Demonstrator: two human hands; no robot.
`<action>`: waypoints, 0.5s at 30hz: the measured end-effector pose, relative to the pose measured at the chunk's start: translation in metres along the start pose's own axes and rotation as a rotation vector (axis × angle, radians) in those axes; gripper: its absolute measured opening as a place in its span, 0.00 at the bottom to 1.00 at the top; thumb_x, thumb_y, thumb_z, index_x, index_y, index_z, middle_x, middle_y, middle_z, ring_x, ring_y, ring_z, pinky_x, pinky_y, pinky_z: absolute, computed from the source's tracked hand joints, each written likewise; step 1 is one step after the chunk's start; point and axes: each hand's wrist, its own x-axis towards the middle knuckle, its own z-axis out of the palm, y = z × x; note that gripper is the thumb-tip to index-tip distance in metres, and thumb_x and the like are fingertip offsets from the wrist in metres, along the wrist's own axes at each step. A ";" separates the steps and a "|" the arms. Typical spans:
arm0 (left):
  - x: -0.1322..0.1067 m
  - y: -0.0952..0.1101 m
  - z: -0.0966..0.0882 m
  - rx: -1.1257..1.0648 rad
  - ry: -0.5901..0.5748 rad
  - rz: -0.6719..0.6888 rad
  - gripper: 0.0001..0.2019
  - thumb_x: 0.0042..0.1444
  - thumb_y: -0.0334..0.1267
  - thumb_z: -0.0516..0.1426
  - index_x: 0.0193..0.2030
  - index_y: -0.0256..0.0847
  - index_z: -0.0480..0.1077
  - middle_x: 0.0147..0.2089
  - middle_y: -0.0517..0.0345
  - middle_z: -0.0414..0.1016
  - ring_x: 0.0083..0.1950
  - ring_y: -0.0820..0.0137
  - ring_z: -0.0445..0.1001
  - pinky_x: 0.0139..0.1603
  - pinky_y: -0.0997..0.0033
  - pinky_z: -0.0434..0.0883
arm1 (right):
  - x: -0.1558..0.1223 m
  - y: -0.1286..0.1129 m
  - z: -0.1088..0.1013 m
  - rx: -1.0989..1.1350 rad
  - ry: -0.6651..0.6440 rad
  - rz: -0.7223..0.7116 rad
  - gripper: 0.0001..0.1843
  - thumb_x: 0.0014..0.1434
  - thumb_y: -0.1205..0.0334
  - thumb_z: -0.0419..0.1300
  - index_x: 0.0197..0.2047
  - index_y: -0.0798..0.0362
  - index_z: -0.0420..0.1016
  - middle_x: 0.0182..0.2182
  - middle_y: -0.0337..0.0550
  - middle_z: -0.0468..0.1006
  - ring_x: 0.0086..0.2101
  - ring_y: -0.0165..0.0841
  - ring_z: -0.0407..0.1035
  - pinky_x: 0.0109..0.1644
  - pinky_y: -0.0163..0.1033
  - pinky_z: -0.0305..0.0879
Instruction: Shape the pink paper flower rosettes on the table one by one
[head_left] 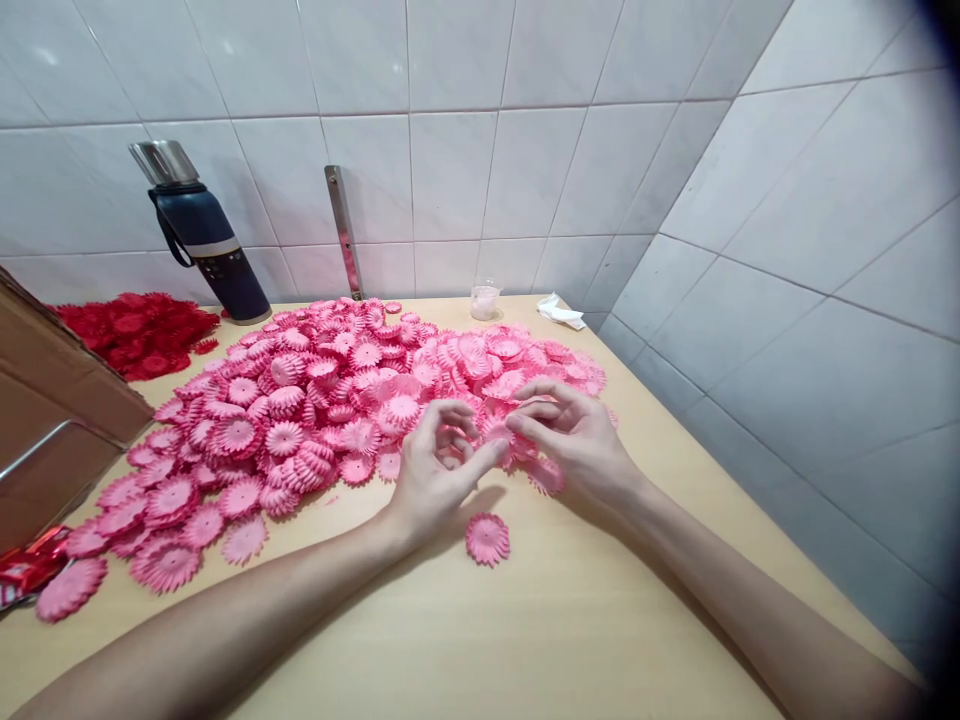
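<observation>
On my head view, my left hand (435, 470) and right hand (577, 440) meet fingertip to fingertip over the table (570, 620), fingers curled in narrow and together pinching a small pink flower (498, 433) that sits between them at the near edge of the pink pile (300, 410). That pile spreads from my hands out to the left and beyond, and one loose flower (487, 538) lies flat just nearer to me than the hands. Well beyond the left hand stand a dark bottle (202, 245) and a red heap (139, 330), with a small cup (484, 300) straight past the hands.
</observation>
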 end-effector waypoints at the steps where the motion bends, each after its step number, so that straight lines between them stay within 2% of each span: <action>1: 0.001 -0.001 0.000 -0.033 0.027 -0.020 0.21 0.47 0.43 0.64 0.45 0.42 0.62 0.38 0.59 0.70 0.25 0.79 0.68 0.24 0.78 0.67 | -0.001 -0.001 0.001 -0.003 -0.019 -0.016 0.15 0.50 0.58 0.67 0.40 0.51 0.71 0.27 0.39 0.76 0.31 0.33 0.72 0.37 0.39 0.71; 3: 0.003 -0.003 0.000 -0.056 0.023 -0.055 0.25 0.46 0.42 0.65 0.48 0.44 0.58 0.39 0.61 0.69 0.22 0.83 0.64 0.23 0.80 0.66 | -0.003 -0.002 0.004 -0.013 -0.052 -0.035 0.13 0.52 0.59 0.67 0.39 0.51 0.72 0.29 0.40 0.76 0.32 0.33 0.73 0.38 0.40 0.72; 5: 0.003 -0.004 -0.001 -0.046 0.004 -0.061 0.23 0.47 0.42 0.64 0.47 0.43 0.59 0.37 0.63 0.68 0.21 0.84 0.62 0.23 0.81 0.64 | -0.004 -0.003 0.006 -0.033 -0.070 -0.044 0.11 0.53 0.59 0.65 0.39 0.50 0.72 0.31 0.40 0.77 0.33 0.33 0.74 0.38 0.40 0.73; 7: 0.004 -0.003 -0.001 -0.039 -0.002 -0.060 0.20 0.48 0.42 0.64 0.44 0.41 0.62 0.37 0.62 0.68 0.23 0.83 0.64 0.24 0.81 0.65 | -0.005 -0.003 0.007 -0.067 -0.098 -0.065 0.11 0.53 0.59 0.65 0.40 0.50 0.73 0.34 0.42 0.77 0.37 0.35 0.74 0.41 0.41 0.73; 10: 0.004 -0.002 -0.002 -0.031 -0.008 -0.069 0.16 0.49 0.41 0.63 0.41 0.40 0.64 0.36 0.59 0.69 0.28 0.79 0.69 0.27 0.79 0.67 | -0.006 -0.002 0.006 -0.078 -0.143 -0.095 0.17 0.49 0.60 0.69 0.43 0.50 0.74 0.41 0.45 0.77 0.43 0.38 0.73 0.47 0.44 0.73; 12: 0.004 -0.002 -0.002 -0.003 0.013 -0.055 0.13 0.50 0.40 0.63 0.38 0.39 0.64 0.36 0.59 0.69 0.30 0.77 0.69 0.29 0.79 0.67 | -0.006 -0.001 0.006 -0.060 -0.138 -0.075 0.21 0.45 0.60 0.71 0.44 0.50 0.74 0.42 0.46 0.77 0.43 0.39 0.73 0.46 0.45 0.73; 15: 0.003 -0.003 -0.001 0.027 0.046 -0.023 0.12 0.50 0.39 0.62 0.37 0.39 0.65 0.34 0.60 0.69 0.31 0.77 0.69 0.30 0.79 0.67 | -0.005 -0.001 0.004 -0.042 -0.108 -0.010 0.21 0.43 0.60 0.72 0.42 0.51 0.75 0.40 0.46 0.78 0.39 0.39 0.75 0.41 0.44 0.76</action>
